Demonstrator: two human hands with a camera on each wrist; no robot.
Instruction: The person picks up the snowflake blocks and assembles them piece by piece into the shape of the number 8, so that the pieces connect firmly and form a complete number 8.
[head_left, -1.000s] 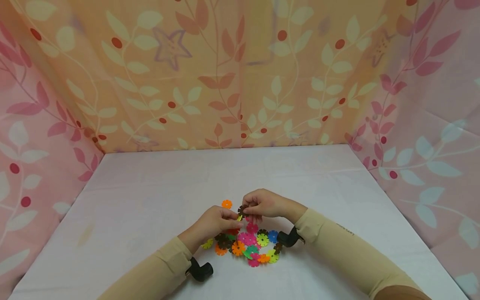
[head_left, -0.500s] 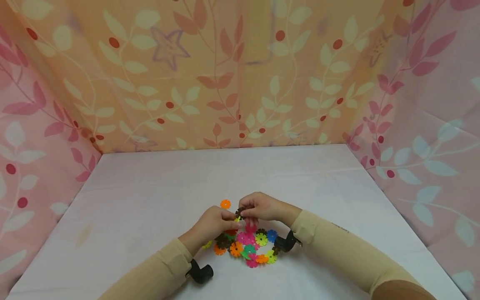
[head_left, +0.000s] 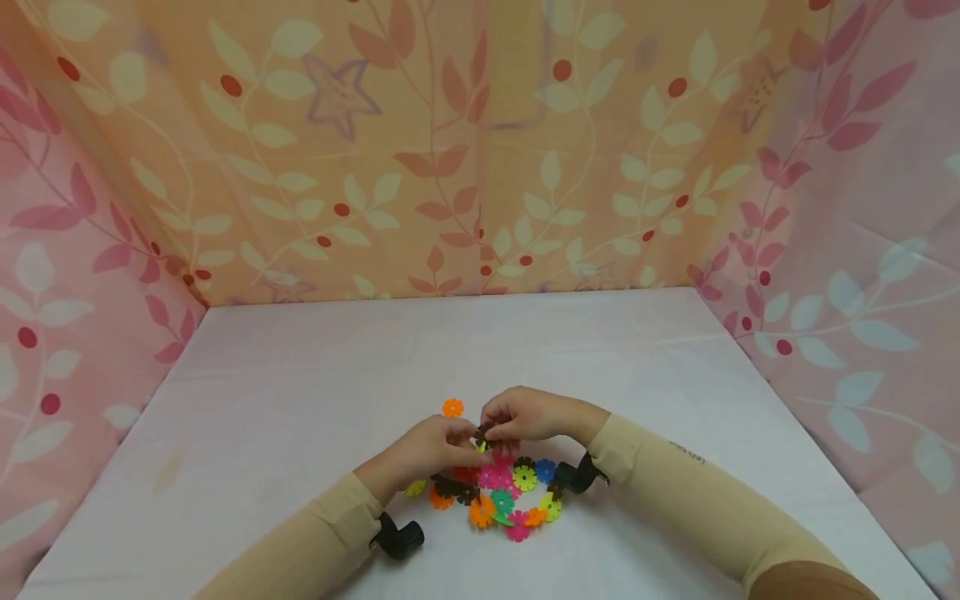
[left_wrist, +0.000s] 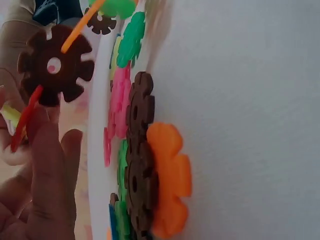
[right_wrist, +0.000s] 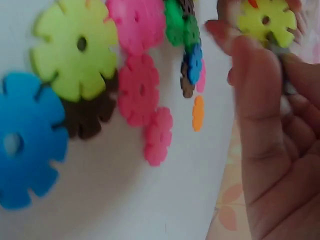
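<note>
My right hand (head_left: 542, 414) pinches a dark brown snowflake disc (right_wrist: 281, 57), edge-on between thumb and fingers, against a yellow snowflake disc (right_wrist: 266, 21). My left hand (head_left: 426, 446) grips the yellow disc from the other side, its thumb and fingers partly covering it. A red disc (left_wrist: 26, 120) slots into the yellow one, and another brown disc (left_wrist: 56, 66) follows, with an orange disc edge-on in its notch. Both hands meet just above a pile of discs on the white table (head_left: 300, 400). How deep the pinched discs interlock is hidden by fingers.
Beneath the hands lie several loose or overlapping discs, among them a pink disc (right_wrist: 142, 90), a blue disc (right_wrist: 30, 142), and an orange disc (left_wrist: 170, 180). One orange disc (head_left: 452, 407) lies apart behind the hands. Patterned curtains (head_left: 480, 167) enclose the table's back and sides.
Both hands stay together, with the pinched brown disc slightly lower than before. Orange, green and pink discs at the near side of the pile have shifted a little right and toward the person.
</note>
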